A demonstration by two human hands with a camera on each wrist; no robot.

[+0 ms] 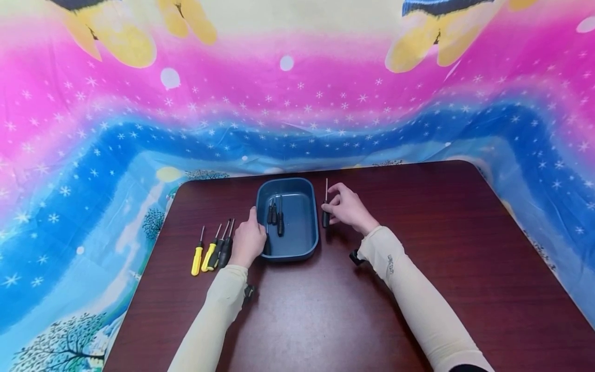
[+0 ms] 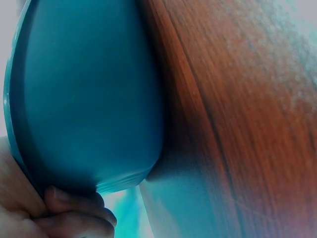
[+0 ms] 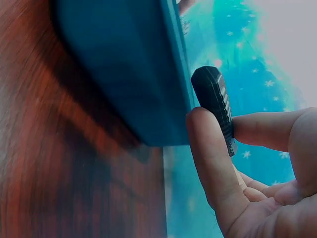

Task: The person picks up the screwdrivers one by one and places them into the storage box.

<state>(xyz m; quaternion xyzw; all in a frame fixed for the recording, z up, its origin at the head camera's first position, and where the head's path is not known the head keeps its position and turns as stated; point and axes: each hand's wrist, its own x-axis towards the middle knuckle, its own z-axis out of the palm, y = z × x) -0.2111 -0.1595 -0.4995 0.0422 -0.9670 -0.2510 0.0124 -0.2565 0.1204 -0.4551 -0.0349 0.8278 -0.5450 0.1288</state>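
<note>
My left hand (image 1: 248, 238) grips the left wall of a dark blue plastic box (image 1: 304, 252). In the left wrist view its fingers (image 2: 74, 210) curl against the box's side. To the right of the box, my right hand (image 1: 347, 207) pinches a black-handled screwdriver (image 1: 326, 218) between thumb and fingers, shaft pointing up. The right wrist view shows the ridged handle (image 3: 210, 91) close to the box wall. Several small black screwdrivers (image 1: 280, 225) lie inside the box, one partly hidden along its left wall.
Left of my left hand, a yellow-handled screwdriver (image 1: 197, 261) lies in a row with several others, including a black-handled one (image 1: 225, 252). The dark wooden table (image 1: 418, 217) backs onto a patterned cloth (image 1: 288, 103) along its far edge.
</note>
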